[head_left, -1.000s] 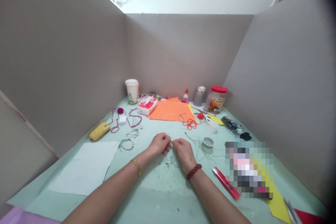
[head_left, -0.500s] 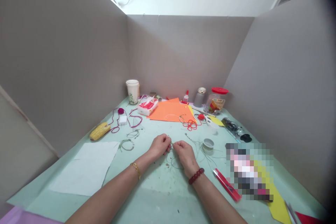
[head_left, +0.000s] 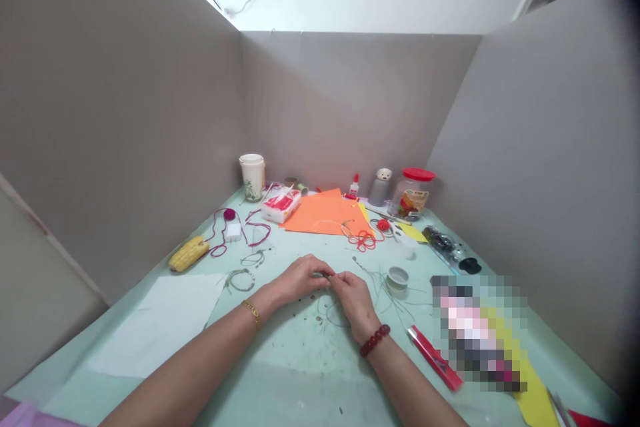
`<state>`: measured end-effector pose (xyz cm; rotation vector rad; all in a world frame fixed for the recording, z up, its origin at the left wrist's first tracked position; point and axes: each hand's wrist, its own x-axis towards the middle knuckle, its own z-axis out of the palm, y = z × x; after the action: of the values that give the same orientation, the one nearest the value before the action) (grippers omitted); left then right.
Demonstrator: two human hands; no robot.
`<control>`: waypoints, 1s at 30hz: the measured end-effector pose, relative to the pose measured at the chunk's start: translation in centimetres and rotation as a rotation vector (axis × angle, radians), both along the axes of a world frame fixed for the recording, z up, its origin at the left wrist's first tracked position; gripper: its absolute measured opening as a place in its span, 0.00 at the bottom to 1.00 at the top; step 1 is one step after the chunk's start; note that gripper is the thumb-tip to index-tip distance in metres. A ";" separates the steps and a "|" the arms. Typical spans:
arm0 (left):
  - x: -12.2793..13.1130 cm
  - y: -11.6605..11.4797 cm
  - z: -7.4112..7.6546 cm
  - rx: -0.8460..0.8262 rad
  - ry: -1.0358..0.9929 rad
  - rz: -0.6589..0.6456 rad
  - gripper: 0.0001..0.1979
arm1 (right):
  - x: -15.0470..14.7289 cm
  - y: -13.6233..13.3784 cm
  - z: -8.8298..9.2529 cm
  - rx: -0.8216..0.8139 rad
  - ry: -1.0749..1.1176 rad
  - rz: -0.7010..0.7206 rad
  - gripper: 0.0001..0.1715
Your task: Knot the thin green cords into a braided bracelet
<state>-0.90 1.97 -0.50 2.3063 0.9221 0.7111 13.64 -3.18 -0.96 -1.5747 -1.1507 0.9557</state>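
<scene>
Above the middle of the table, my left hand (head_left: 303,278) and my right hand (head_left: 354,297) meet at the fingertips. Both are closed in a pinch on a thin green cord (head_left: 329,317), whose loose loop hangs down beside my right hand. The gripped stretch is small and mostly covered by the fingers. Tiny dark and brown beads (head_left: 319,320) lie scattered below. To the left rest a braided green cord bracelet (head_left: 241,280) and another green cord loop (head_left: 253,258). A grey spool (head_left: 398,278) stands right of my right hand, among loose green strands.
White cloth (head_left: 160,323) lies at left, near a corn cob (head_left: 189,253) and purple yarn (head_left: 229,214). Behind are a tissue pack (head_left: 281,205), orange paper (head_left: 325,213), red cord (head_left: 363,240) and a lidded jar (head_left: 413,195). A red cutter (head_left: 435,358) lies at right.
My left hand has turned and flattened, its fingers now reaching further right toward my right fingertips. My right hand has barely moved. The view has shifted slightly.
</scene>
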 end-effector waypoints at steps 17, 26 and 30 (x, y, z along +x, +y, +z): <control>0.5 0.6 -0.5 -0.169 -0.117 0.001 0.10 | 0.3 -0.2 0.0 0.020 -0.151 0.035 0.09; 0.4 1.5 0.5 -0.270 -0.047 -0.059 0.11 | 0.5 -0.5 -0.2 0.040 -0.203 0.070 0.09; 0.4 1.9 0.6 -0.296 -0.004 -0.077 0.12 | 0.4 -0.7 -0.2 0.054 -0.208 0.089 0.09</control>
<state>-0.55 3.92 0.06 2.0651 0.8682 0.5094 14.07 -3.86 -1.17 -1.6186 -1.3896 0.8244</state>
